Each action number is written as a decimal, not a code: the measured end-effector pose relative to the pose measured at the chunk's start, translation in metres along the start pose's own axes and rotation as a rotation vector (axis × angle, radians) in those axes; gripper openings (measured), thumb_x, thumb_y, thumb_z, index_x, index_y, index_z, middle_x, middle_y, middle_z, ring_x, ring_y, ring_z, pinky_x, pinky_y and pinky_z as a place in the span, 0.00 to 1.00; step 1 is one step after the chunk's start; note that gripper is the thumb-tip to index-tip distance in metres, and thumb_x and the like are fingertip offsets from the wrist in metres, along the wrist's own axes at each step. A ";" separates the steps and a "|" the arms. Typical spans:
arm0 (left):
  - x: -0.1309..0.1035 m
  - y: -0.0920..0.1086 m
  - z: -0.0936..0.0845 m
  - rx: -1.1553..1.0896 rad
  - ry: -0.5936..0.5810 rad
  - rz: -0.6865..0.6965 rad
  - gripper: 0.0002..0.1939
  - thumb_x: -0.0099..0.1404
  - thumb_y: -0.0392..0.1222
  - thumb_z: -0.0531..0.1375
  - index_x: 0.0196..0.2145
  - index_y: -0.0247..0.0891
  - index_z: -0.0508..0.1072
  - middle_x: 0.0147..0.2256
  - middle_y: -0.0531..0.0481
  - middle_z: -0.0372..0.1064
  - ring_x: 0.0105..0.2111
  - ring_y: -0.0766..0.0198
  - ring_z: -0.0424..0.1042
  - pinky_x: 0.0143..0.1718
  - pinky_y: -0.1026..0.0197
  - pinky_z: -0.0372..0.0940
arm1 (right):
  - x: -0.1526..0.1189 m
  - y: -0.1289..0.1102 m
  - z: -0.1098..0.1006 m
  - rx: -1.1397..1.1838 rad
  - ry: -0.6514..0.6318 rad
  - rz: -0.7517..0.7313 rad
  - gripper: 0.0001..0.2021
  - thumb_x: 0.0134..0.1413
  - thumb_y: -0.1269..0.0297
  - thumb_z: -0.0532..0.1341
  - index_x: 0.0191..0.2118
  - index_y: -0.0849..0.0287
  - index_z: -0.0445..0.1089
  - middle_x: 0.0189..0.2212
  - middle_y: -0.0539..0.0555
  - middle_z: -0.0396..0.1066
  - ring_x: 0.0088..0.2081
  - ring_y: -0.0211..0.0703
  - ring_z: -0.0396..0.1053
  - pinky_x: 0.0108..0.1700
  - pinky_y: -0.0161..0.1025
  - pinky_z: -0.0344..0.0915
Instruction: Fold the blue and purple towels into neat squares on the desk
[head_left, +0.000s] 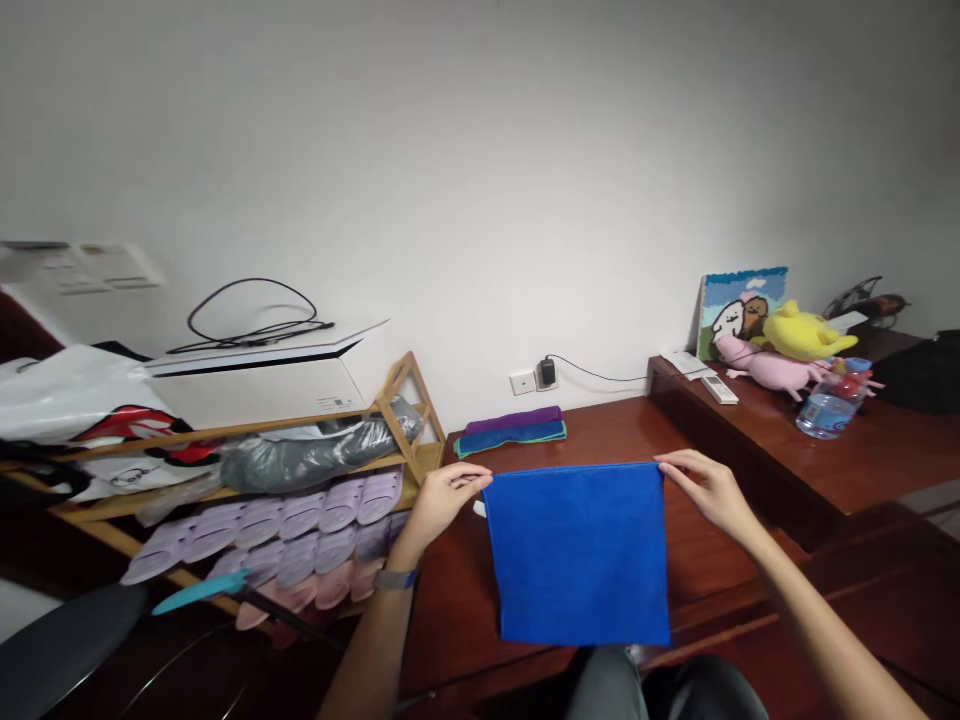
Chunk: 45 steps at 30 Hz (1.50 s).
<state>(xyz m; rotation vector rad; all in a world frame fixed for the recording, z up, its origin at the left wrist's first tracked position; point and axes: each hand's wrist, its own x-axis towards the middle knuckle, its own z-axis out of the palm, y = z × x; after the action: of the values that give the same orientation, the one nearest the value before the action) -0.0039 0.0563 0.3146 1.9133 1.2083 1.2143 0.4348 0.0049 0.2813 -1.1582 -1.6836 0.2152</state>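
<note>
No text legible: markings on plastic water bottle (pixel 831 405), white box (pixel 259 392) and white plastic bag (pixel 64 395) too blurred to read.

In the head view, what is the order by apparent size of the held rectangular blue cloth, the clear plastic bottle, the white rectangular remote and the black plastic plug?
Held blue cloth
Plastic bottle
White remote
Black plug
</note>
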 end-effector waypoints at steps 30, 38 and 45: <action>0.032 -0.130 0.054 -0.012 -0.099 -0.273 0.23 0.57 0.61 0.69 0.35 0.37 0.83 0.37 0.42 0.84 0.38 0.51 0.82 0.42 0.54 0.77 | 0.017 0.121 0.088 0.089 -0.147 0.314 0.21 0.60 0.43 0.62 0.41 0.55 0.83 0.42 0.57 0.83 0.44 0.52 0.80 0.48 0.46 0.76; 0.038 -0.254 0.123 0.108 -0.125 -0.309 0.20 0.63 0.59 0.62 0.33 0.39 0.82 0.35 0.45 0.83 0.37 0.54 0.81 0.40 0.57 0.75 | -0.001 0.228 0.190 -0.135 -0.310 0.481 0.17 0.64 0.57 0.57 0.43 0.57 0.83 0.46 0.59 0.82 0.50 0.52 0.79 0.56 0.46 0.72; 0.070 -0.289 0.122 0.279 -0.160 -0.184 0.15 0.69 0.50 0.58 0.33 0.40 0.81 0.33 0.48 0.80 0.33 0.60 0.78 0.36 0.61 0.72 | 0.024 0.267 0.222 -0.309 -0.316 0.493 0.19 0.67 0.58 0.55 0.48 0.57 0.82 0.49 0.59 0.81 0.52 0.54 0.77 0.56 0.47 0.70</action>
<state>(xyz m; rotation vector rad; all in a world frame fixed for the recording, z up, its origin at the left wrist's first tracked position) 0.0070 0.2455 0.0547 1.9988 1.4910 0.8147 0.4104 0.2449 0.0298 -1.8459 -1.7122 0.4768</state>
